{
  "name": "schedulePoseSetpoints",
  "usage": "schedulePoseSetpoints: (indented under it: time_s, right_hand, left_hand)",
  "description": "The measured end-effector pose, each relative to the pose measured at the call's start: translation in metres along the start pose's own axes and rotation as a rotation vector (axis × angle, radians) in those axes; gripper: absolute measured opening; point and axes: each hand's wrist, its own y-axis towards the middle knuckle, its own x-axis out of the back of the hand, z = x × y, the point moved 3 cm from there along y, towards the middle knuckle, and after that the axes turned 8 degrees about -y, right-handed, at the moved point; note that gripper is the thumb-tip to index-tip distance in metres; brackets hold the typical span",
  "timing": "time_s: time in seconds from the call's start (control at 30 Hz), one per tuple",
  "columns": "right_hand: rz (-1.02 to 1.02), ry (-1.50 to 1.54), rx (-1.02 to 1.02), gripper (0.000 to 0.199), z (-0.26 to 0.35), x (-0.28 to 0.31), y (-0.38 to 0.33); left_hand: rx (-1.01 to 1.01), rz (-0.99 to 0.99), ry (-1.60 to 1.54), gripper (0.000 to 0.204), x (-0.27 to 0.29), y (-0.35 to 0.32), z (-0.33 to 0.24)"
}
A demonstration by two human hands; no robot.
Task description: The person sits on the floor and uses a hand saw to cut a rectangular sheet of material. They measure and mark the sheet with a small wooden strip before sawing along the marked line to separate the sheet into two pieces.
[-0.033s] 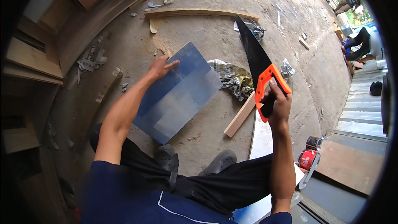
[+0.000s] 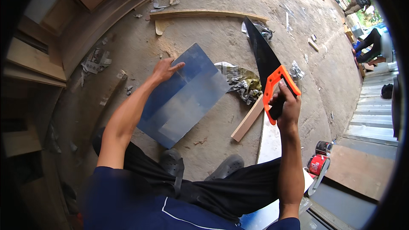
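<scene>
A hand saw with an orange and black handle point(image 2: 282, 91) is in my right hand point(image 2: 289, 107), its fingers wrapped round the grip. The dark blade point(image 2: 262, 51) points up and away, apart from the board. My left hand point(image 2: 165, 70) grips the upper left edge of a rectangular blue board point(image 2: 183, 96), the thumb side lying over its face. The fingers at the far side of that edge are partly hidden. The board is in front of my left knee, with a glossy, cloudy reflection on it.
A wood strip point(image 2: 248, 119) and crumpled newspaper point(image 2: 238, 79) lie right of the board. Farther off is a long wood piece point(image 2: 204, 13). Wooden cabinets point(image 2: 98, 12) stand at left; a tape dispenser point(image 2: 317, 165) is by my right arm. Other people point(image 2: 375, 49) are at far right.
The view has shifted very slightly. Both hands, the saw and the board keep practically the same places.
</scene>
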Motion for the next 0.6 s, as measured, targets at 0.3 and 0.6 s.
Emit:
schedulePoseSetpoints:
  time_s: [0.3, 0.6]
  right_hand:
    - [-0.037, -0.029, 0.075, 0.022, 0.013, 0.015, 0.004]
    - [-0.024, -0.247, 0.185, 0.041, 0.016, 0.022, -0.016]
  left_hand:
    - [0.055, -0.348, -0.346, 0.077, 0.058, -0.036, -0.038]
    - [0.207, -0.511, -0.608, 0.077, 0.043, -0.068, -0.068]
